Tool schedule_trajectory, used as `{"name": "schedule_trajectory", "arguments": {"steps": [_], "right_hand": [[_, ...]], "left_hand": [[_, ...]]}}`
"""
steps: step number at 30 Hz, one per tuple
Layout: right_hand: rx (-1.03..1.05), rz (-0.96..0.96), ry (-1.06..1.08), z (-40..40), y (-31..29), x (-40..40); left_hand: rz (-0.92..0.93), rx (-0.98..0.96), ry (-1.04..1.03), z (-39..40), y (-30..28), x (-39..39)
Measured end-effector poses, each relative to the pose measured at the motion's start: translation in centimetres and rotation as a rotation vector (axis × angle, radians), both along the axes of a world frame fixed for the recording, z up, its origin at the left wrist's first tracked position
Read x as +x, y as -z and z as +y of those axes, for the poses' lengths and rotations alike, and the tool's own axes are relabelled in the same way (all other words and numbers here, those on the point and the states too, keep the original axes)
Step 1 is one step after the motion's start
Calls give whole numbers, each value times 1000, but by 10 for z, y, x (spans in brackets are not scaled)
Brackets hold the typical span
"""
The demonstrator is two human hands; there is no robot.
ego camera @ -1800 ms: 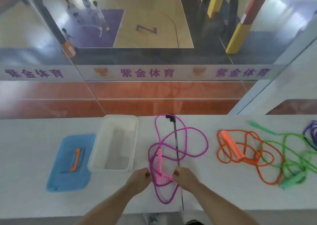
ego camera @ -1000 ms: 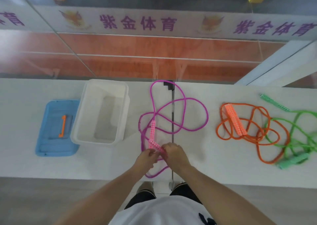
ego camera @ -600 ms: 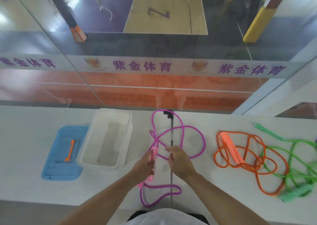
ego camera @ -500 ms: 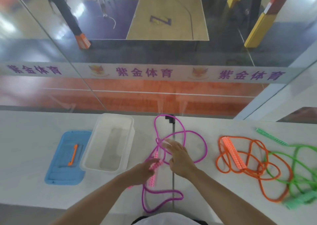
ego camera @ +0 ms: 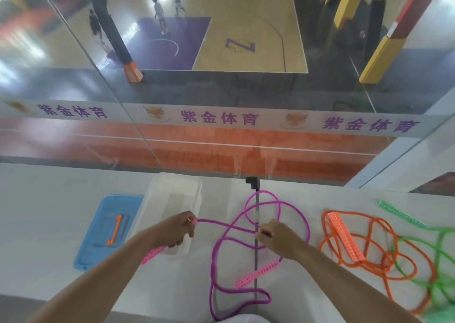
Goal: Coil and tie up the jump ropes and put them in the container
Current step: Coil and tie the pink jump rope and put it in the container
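— Purple rope point(ego camera: 293, 208) first: where does it lie?
— Spread in loose loops on the white table point(ego camera: 49, 224), between the clear container point(ego camera: 172, 199) and the orange rope point(ego camera: 374, 253). One pink handle point(ego camera: 257, 274) lies on the table near the front edge.
— And the hands?
— The left hand point(ego camera: 176, 229) grips the other pink handle point(ego camera: 152, 254), fingers curled round it, above the container's near right corner. The right hand point(ego camera: 279, 236) pinches the cord at mid-table, fingers curled.
— Between them?
— A stretch of cord runs nearly straight from hand to hand.
— Anything else?
— A blue lid point(ego camera: 108, 229) lies left of the container. A green rope point(ego camera: 443, 268) tangles with the orange one at far right.
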State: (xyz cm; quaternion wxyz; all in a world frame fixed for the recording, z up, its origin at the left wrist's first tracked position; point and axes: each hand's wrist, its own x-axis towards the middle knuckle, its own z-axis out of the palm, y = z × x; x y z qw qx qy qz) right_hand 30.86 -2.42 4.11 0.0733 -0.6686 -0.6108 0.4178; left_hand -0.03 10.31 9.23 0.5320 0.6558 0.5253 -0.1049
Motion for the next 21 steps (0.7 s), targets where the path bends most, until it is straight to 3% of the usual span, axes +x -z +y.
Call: {"name": "schedule_trajectory", "arguments": {"steps": [4, 9, 15, 18, 21], "right_hand": [[-66, 18, 84, -8, -3, 23], [-4, 51, 300, -16, -17, 28], [-24, 409, 676, -7, -18, -16], [-73, 586, 702, 0, -17, -41], [-55, 643, 708, 4, -24, -60]], "left_hand": [[-32, -53, -279, 15, -2, -6], [-136, -132, -513, 12, 5, -6], [-422, -349, -832, -18, 20, 35], [-424, -385, -913, -34, 25, 60], [-354, -337, -856, -50, 22, 82]]}}
